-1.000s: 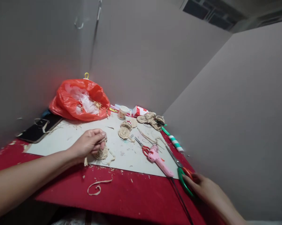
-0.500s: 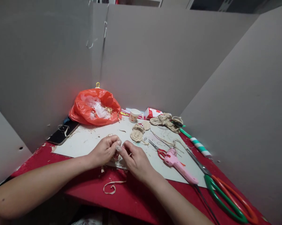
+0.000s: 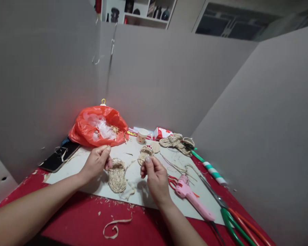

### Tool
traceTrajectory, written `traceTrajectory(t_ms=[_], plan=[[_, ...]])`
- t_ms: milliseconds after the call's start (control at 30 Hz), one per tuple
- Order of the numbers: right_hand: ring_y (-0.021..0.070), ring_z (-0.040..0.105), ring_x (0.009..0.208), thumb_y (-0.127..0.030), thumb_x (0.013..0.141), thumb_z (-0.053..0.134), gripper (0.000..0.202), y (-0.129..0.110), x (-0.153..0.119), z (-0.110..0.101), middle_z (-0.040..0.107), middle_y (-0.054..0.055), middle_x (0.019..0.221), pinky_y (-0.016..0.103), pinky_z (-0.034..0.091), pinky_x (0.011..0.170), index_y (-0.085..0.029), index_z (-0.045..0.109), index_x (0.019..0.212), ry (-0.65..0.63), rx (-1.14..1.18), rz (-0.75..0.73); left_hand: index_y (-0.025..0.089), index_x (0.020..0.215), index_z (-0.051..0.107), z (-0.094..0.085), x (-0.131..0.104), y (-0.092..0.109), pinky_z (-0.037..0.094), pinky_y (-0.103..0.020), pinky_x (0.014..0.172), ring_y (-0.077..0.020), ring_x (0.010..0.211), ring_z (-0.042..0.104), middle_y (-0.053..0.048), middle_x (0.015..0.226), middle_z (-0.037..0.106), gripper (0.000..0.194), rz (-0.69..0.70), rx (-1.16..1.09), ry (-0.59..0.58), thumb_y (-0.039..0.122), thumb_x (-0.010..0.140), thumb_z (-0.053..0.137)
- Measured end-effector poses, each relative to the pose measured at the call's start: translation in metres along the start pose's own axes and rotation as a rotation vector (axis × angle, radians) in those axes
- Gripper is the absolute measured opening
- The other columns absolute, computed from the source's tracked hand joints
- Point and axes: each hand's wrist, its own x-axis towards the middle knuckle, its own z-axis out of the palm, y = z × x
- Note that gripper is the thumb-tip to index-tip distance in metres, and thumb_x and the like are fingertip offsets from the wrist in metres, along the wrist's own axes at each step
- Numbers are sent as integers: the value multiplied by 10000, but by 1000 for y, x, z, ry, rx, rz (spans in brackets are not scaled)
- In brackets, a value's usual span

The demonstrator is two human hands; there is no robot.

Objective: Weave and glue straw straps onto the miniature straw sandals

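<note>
My left hand (image 3: 95,165) is raised in a pinch, just left of a small woven straw slipper (image 3: 117,179) on the white board (image 3: 92,189). Whatever sits between its fingertips is too fine to make out. Right of that slipper, my right hand (image 3: 156,179) also pinches, thumb against fingers, and its contents cannot be made out. Behind it lies a second small slipper (image 3: 143,155) with red and white beads on its strap, partly covered by the fingers. A crumpled fibre strip (image 3: 129,193) rests beside the nearer slipper.
At right lie red-handled scissors (image 3: 172,182), a pink glue gun (image 3: 193,198) and large shears (image 3: 228,218). A red plastic bag (image 3: 78,131), a paper cup (image 3: 142,135) and larger woven pieces (image 3: 176,141) stand behind. A phone (image 3: 59,159) lies left. Grey panels surround the table.
My hands were together over the nearer slipper and have drawn apart, left hand to the left, right hand to the right. The slipper now shows between them. The view has tilted up.
</note>
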Motion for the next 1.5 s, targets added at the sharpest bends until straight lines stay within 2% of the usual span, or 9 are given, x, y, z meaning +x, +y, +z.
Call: traceTrajectory(t_ms=[200, 367, 667, 833, 967, 1133, 1267, 1400, 1500], plan=[[129, 446, 524, -463, 930, 484, 382, 13, 5, 5, 470, -47, 547, 249, 345, 524, -215, 476, 639, 4, -27, -36, 139, 787, 659, 2, 0, -6, 382, -198, 508, -102, 510, 497, 15, 567, 579, 215, 39, 53, 45, 338, 838, 595], [125, 449, 519, -480, 911, 512, 378, 15, 3, 6, 485, -44, 550, 239, 349, 505, -212, 491, 644, -15, 45, 68, 159, 690, 600, 0, 3, -10, 383, -211, 552, -108, 564, 479, 19, 623, 568, 189, 44, 112, 81, 307, 806, 613], [88, 467, 442, -568, 824, 596, 407, 17, 2, 12, 523, -51, 563, 192, 384, 426, -199, 507, 675, -40, 318, 372, 195, 546, 400, 0, 6, -25, 296, -230, 513, -103, 504, 342, 55, 505, 375, 409, -14, 147, 99, 403, 889, 481], [81, 467, 433, -539, 800, 646, 389, 19, 4, 12, 543, -51, 555, 190, 397, 431, -194, 515, 674, -53, 405, 454, 208, 684, 431, 5, 5, -30, 324, -218, 502, -98, 476, 361, 73, 535, 375, 311, -63, 69, 67, 393, 933, 410], [82, 480, 448, -508, 767, 699, 367, 22, 7, 9, 560, -49, 577, 184, 411, 431, -195, 527, 684, -20, 493, 498, 195, 808, 519, 8, 3, -28, 364, -215, 540, -96, 534, 421, 41, 659, 487, 178, -55, 15, 36, 349, 896, 504], [85, 475, 464, -462, 768, 719, 328, 28, 11, 7, 554, -56, 583, 177, 407, 421, -202, 533, 694, 20, 544, 516, 183, 750, 548, 4, 4, -26, 416, -235, 633, -133, 690, 506, -13, 772, 551, 137, 39, 62, 90, 272, 852, 572], [81, 482, 474, -427, 763, 737, 304, 31, 11, 5, 551, -59, 574, 172, 409, 447, -202, 543, 699, 61, 575, 505, 204, 757, 501, 1, 5, -26, 364, -221, 538, -98, 554, 421, 32, 687, 482, 170, -36, 48, 115, 303, 894, 523], [75, 483, 484, -404, 755, 747, 291, 31, 14, 1, 549, -61, 574, 165, 410, 466, -199, 548, 698, 135, 609, 468, 209, 627, 407, 1, 3, -25, 334, -235, 517, -105, 495, 367, 50, 544, 375, 367, -54, 120, 76, 349, 962, 356], [71, 470, 481, -381, 763, 741, 288, 31, 17, -1, 531, -66, 566, 162, 397, 457, -198, 534, 682, 203, 626, 431, 200, 738, 502, 1, 3, -24, 350, -244, 557, -110, 542, 417, 29, 649, 488, 229, -15, 298, 16, 364, 898, 502]])
